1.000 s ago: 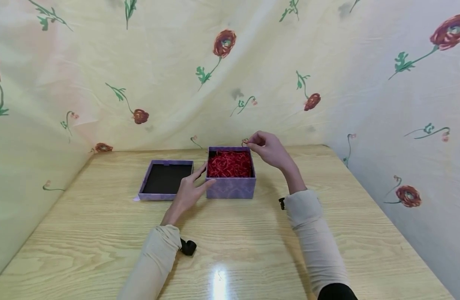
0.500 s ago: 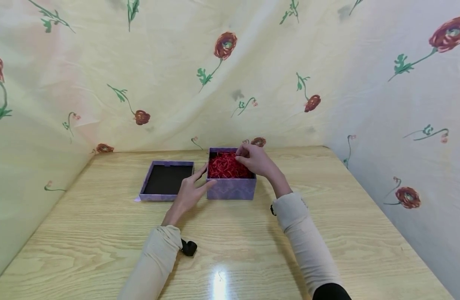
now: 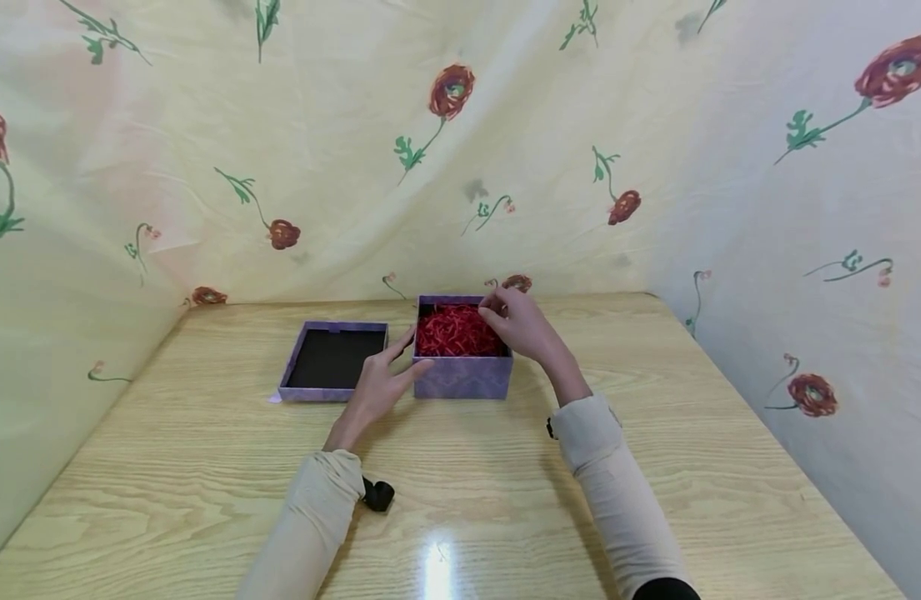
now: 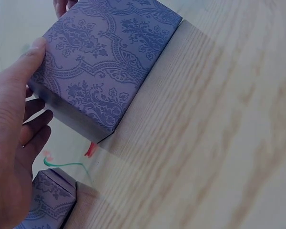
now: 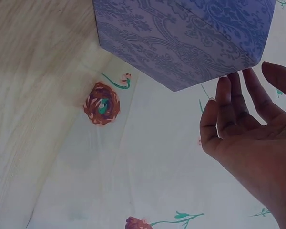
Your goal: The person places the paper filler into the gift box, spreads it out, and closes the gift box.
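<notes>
A purple patterned box (image 3: 462, 377) stands at the middle back of the table, filled with red shredded paper (image 3: 454, 330). My left hand (image 3: 377, 385) holds its left front corner, the thumb (image 4: 31, 59) at the front edge and the fingers beside the left side. Over the right side of the filling is my right hand (image 3: 518, 323), fingers bent and thumb close to the index finger. In the right wrist view the box (image 5: 186, 40) hides those fingertips, and I cannot tell whether they pinch any paper.
The purple box lid (image 3: 332, 393), black inside, lies upturned left of the box. A red scrap (image 4: 90, 149) shows by the box's bottom corner in the left wrist view. Flower-printed cloth (image 3: 340, 150) hangs behind the wooden table (image 3: 460, 467).
My right hand has come left and down from the box's back right corner onto the red paper, then shifted slightly right. The left hand has stayed on the box.
</notes>
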Demonstrator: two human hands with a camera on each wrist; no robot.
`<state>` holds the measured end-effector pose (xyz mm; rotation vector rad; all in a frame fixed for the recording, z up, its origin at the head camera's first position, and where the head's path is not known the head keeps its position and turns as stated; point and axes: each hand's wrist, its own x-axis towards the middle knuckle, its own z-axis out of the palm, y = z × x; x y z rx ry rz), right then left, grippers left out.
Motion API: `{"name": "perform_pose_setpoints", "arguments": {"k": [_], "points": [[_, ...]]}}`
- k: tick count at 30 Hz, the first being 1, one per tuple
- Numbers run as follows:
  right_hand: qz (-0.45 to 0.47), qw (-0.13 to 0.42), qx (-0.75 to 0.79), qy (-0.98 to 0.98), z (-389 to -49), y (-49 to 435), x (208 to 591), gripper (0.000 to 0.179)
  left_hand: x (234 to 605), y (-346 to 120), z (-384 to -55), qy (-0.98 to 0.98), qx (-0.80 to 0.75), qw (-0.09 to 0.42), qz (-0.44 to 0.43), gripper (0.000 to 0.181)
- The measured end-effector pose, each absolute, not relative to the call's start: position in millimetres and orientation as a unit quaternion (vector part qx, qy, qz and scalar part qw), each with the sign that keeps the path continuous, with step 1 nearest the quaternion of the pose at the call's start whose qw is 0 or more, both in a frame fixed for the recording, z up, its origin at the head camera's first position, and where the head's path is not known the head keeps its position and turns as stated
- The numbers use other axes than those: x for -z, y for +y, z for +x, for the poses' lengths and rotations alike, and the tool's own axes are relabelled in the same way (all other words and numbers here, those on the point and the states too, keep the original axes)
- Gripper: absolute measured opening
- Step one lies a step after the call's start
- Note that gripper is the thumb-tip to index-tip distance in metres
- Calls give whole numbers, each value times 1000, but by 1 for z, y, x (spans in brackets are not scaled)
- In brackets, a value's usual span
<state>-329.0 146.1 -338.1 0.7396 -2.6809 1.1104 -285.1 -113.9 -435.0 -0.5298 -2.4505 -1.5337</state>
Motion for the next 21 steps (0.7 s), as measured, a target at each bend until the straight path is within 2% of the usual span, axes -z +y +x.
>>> {"name": "perform_pose_setpoints", "arguments": {"k": [10,16,21], "points": [[312,151,-392,-852,-305,134,339,16,427,-119,-281,-813,544,99,-185,72],[328,136,-419,-836,-288,109,340,26,418,-143,-279,-807,546,138,-179,63],[341,109,-432,-828,-277,86,348,31,414,-173,-274,-818,532,160,-146,67]]}}
